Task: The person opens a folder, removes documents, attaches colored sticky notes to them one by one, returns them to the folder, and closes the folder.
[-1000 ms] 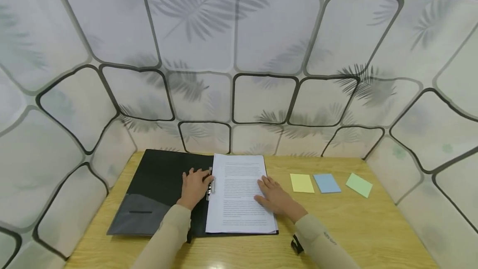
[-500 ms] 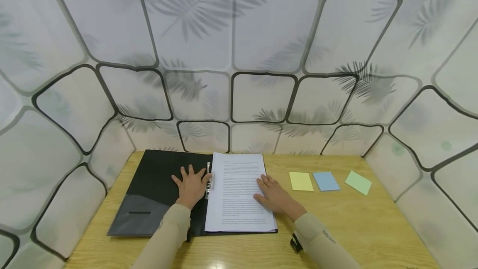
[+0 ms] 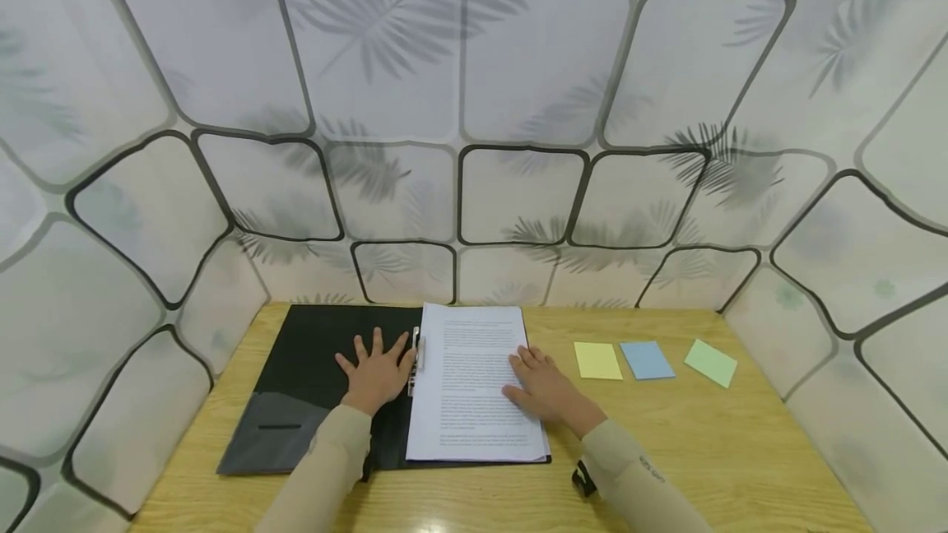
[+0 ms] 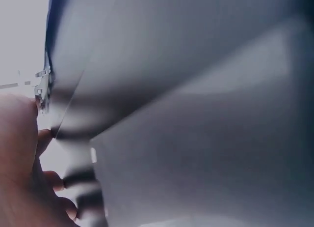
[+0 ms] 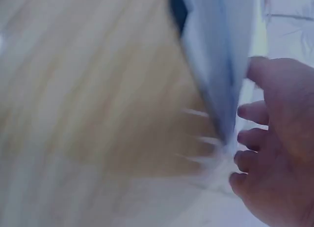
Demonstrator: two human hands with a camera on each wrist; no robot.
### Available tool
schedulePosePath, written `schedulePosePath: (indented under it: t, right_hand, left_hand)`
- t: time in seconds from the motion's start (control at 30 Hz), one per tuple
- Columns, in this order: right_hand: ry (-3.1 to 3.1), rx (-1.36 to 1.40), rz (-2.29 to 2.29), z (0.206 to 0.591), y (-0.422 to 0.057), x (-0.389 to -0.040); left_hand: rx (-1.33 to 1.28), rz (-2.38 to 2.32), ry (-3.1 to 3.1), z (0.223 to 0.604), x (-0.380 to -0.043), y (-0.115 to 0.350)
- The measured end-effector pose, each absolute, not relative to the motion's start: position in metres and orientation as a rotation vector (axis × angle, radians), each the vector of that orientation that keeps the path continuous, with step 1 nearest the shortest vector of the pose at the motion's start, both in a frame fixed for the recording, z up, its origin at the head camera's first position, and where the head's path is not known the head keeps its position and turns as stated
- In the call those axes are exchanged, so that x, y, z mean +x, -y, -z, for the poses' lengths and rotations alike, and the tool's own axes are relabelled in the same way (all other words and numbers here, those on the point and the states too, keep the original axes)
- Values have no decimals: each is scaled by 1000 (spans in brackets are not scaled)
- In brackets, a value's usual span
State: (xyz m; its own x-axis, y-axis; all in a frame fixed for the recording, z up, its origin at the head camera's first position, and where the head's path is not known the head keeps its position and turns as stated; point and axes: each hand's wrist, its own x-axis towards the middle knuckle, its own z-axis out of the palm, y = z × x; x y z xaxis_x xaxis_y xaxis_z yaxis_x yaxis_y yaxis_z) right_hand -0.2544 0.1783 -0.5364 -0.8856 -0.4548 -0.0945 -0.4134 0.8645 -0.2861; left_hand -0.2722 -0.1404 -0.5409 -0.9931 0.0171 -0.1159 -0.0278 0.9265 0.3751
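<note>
A black folder (image 3: 311, 344) lies opened out on the wooden table. Fingers spread, my left hand (image 3: 375, 377) rests on its left cover, thumb beside the metal clip (image 3: 416, 356) at the spine. Part of that clip (image 4: 43, 87) also shows past the left hand (image 4: 22, 168) in the left wrist view. On the folder's right side is a stack of printed paper (image 3: 477, 385). My right hand (image 3: 544, 385) lies across the stack's right edge with its fingers extended. From the right wrist, the right hand (image 5: 284, 133) appears at the edge of the sheets (image 5: 221, 50).
Right of the folder, a yellow sticky note (image 3: 598, 360), a blue one (image 3: 648, 359) and a green one (image 3: 711, 363) lie in a row on the table (image 3: 666, 426). A grey pocket (image 3: 274, 430) covers the left cover's near part. Patterned fabric walls (image 3: 518, 196) enclose the table.
My left hand has left the clip, spread its fingers and shifted slightly left onto the cover. The left cover sits a little lower in view. My right hand stays on the papers.
</note>
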Motion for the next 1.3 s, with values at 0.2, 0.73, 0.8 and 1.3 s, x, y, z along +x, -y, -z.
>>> schedulePosePath:
  t: [0.2,0.73,0.8,1.3]
  right_hand:
    - [-2943,-914,260,514,-143,-229]
    - [-2666,-1233,204,519,-72,-182]
    - [-2668,-1226,197,520,-70,-181]
    - [-2662,-1136,274,524,-72,-184]
  left_hand:
    - [-7,-597,-2966,538,-274,138]
    - [28,-588,-2974,537,-277,141]
    - [25,-592,-2969,537,-276,141]
    - [22,-595,-2979,537,-276,142]
